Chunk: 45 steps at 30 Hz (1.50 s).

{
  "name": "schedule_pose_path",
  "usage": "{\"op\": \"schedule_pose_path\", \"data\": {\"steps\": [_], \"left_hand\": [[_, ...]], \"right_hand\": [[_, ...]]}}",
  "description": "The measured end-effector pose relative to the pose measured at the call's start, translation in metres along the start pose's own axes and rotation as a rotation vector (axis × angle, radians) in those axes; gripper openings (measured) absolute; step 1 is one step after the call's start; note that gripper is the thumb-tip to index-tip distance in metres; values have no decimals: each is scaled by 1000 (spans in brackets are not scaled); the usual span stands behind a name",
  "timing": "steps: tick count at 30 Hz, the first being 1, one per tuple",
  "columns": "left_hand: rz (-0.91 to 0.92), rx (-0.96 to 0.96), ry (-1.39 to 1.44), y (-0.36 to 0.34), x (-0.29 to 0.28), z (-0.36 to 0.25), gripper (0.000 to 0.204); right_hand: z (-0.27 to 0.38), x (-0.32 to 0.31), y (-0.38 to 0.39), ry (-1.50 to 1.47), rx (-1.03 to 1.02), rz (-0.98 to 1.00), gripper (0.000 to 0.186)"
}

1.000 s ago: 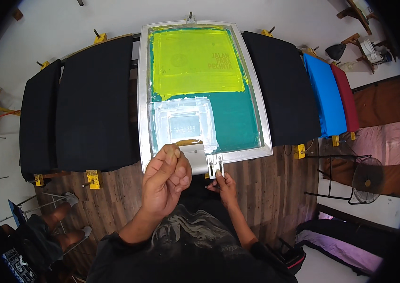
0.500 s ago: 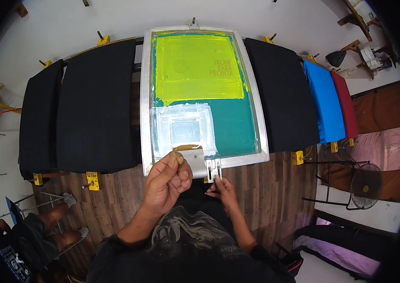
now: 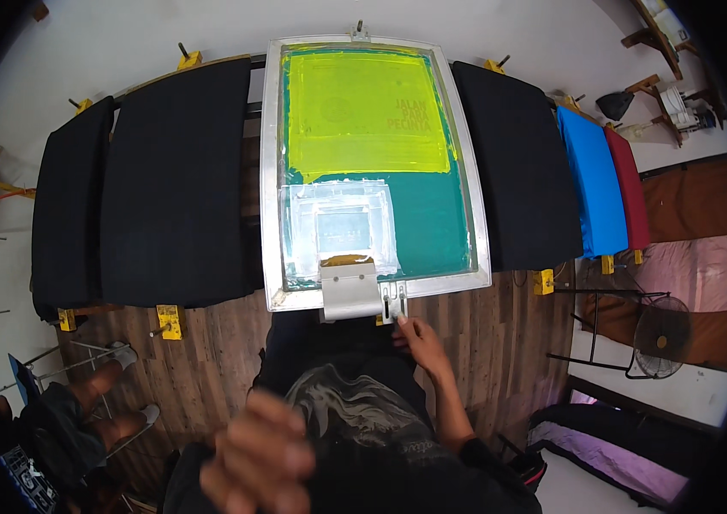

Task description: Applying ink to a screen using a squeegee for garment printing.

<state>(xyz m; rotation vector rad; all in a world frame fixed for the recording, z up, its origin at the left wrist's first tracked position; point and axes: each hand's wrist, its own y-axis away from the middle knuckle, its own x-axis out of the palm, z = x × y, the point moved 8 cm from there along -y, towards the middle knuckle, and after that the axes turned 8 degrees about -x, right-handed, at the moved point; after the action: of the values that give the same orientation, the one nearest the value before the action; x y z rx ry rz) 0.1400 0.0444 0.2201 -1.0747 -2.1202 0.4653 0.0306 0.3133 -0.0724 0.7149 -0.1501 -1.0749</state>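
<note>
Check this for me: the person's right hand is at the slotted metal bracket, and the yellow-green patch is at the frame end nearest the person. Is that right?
Not quite: the head view shows the yellow-green patch at the far end of the frame. The right hand is indeed at the slotted metal bracket.

Row of cloth-covered boards (image 3: 176, 184), side by side: two black boards (image 3: 72, 214) left, black board (image 3: 513, 171) right of centre, then blue board (image 3: 593, 188), red board (image 3: 626, 188). Silver frame (image 3: 272, 171) over row's middle, surface underneath hidden; grey metal piece (image 3: 352, 295) on frame's near edge. Wood-plank floor (image 3: 505, 343) below.
</note>
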Motion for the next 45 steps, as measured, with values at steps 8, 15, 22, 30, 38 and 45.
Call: {"op": "schedule_pose_path", "data": {"steps": [8, 15, 22, 30, 38, 45], "left_hand": [[530, -65, 271, -4, 14, -26, 36], [394, -97, 230, -14, 13, -25, 53], [323, -283, 339, -16, 14, -11, 61], [745, -421, -806, -21, 19, 137, 58], [996, -473, -1336, 66, -21, 240, 51], [1125, -934, -1210, 59, -18, 248, 41]], "right_hand": [[163, 53, 26, 937, -729, -6, 57], [129, 100, -19, 1366, -820, 178, 75], [158, 89, -25, 1190, -908, 197, 63], [182, 78, -60, 1028, -823, 128, 21], [172, 82, -55, 997, -789, 158, 47], [182, 80, -54, 1023, -732, 266, 43]]}}
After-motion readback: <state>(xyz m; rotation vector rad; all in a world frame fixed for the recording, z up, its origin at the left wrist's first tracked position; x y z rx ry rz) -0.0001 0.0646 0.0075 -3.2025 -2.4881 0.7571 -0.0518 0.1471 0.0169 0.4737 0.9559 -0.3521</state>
